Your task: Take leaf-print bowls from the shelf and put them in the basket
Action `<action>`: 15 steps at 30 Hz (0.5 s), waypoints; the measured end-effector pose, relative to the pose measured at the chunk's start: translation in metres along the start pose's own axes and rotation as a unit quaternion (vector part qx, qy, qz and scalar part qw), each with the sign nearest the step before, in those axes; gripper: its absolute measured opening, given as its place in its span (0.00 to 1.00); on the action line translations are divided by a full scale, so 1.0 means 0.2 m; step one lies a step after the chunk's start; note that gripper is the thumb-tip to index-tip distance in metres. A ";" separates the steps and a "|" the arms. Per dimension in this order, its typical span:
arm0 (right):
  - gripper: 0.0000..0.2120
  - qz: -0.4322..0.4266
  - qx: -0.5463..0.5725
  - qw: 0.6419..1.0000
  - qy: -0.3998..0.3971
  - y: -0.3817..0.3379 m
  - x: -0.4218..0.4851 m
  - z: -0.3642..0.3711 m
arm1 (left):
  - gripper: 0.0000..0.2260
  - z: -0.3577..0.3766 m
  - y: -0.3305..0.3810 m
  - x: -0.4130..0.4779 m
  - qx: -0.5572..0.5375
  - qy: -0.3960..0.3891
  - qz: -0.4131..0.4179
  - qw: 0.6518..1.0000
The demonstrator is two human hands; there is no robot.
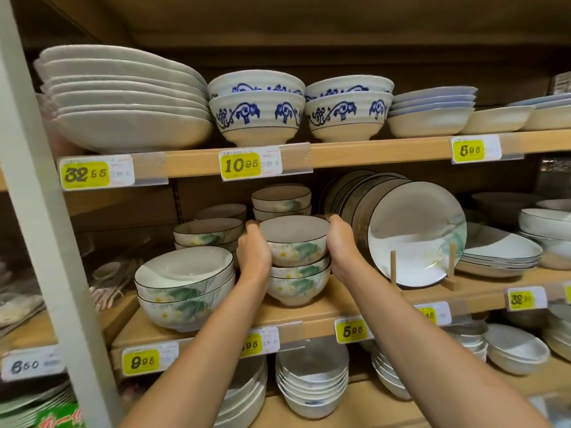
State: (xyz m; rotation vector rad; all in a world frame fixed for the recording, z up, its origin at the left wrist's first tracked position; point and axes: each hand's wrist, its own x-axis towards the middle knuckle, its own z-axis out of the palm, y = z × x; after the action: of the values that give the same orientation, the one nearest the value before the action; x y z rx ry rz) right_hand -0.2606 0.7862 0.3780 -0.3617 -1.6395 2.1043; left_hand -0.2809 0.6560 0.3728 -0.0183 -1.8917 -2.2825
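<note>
Wooden middle shelf [309, 313]: left hand [254, 253] and right hand [341, 242] clasp the top leaf-print bowl [295, 242] of a stack [298, 284], fingers curled round its sides. Larger bowls [185, 288] crowd the left and upright plates [414, 236] the right. Yellow tags read 10 95 [241, 165], 9 95 [142, 362] and 5 95 [352, 331].

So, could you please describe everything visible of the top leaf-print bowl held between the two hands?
The small white ceramic-looking bowl has a thin dark rim line, a plain inside and green leaves with a pale flower on its outer wall. It sits upright atop a stack of matching bowls on the wooden shelf. The left hand and right hand grip its sides.
</note>
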 end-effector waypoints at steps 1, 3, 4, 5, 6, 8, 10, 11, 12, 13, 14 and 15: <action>0.16 0.005 -0.001 1.000 -0.001 0.01 0.00 0.00 | 0.30 0.00 -0.01 0.00 0.003 0.002 0.001 1.000; 0.16 0.010 0.000 1.000 -0.002 0.05 0.01 -0.01 | 0.30 0.00 -0.02 0.00 0.001 0.006 -0.004 1.000; 0.16 0.012 0.001 1.000 -0.001 0.06 0.01 -0.01 | 0.30 0.00 -0.03 0.00 -0.003 0.009 -0.008 1.000; 0.16 0.012 0.000 1.000 0.001 0.06 0.01 -0.01 | 0.29 0.00 -0.04 0.01 -0.007 0.011 -0.012 1.000; 0.16 0.011 -0.003 1.000 0.004 0.07 0.02 -0.01 | 0.29 0.00 -0.05 0.02 -0.009 0.013 -0.016 1.000; 0.15 0.005 -0.011 1.000 0.010 0.08 0.02 -0.01 | 0.30 0.00 -0.07 0.03 -0.012 0.010 -0.021 1.000; 0.15 0.005 -0.015 1.000 0.018 0.09 0.03 -0.01 | 0.30 0.00 -0.08 0.03 -0.019 0.010 -0.021 1.000; 0.16 0.005 -0.018 1.000 0.022 0.09 0.03 -0.01 | 0.30 0.00 -0.08 0.03 -0.022 0.011 -0.020 0.999; 0.16 0.006 -0.021 0.999 0.024 0.10 0.03 0.00 | 0.30 0.00 -0.08 0.03 -0.024 0.012 -0.020 0.999; 0.17 0.008 -0.025 0.999 0.027 0.10 0.03 0.00 | 0.30 0.00 -0.08 0.03 -0.027 0.014 -0.020 0.999; 0.18 0.013 -0.031 0.999 0.031 0.10 0.03 0.01 | 0.31 0.01 -0.08 0.03 -0.028 0.016 -0.022 0.999; 0.20 0.017 -0.039 0.998 0.037 0.09 0.03 0.01 | 0.31 0.01 -0.08 0.03 -0.028 0.018 -0.024 0.999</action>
State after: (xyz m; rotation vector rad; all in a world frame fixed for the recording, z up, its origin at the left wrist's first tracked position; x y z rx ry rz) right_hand -0.2695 0.7833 0.3607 -0.4905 -1.6873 2.0308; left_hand -0.2891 0.6594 0.3581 0.0614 -1.8287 -2.3502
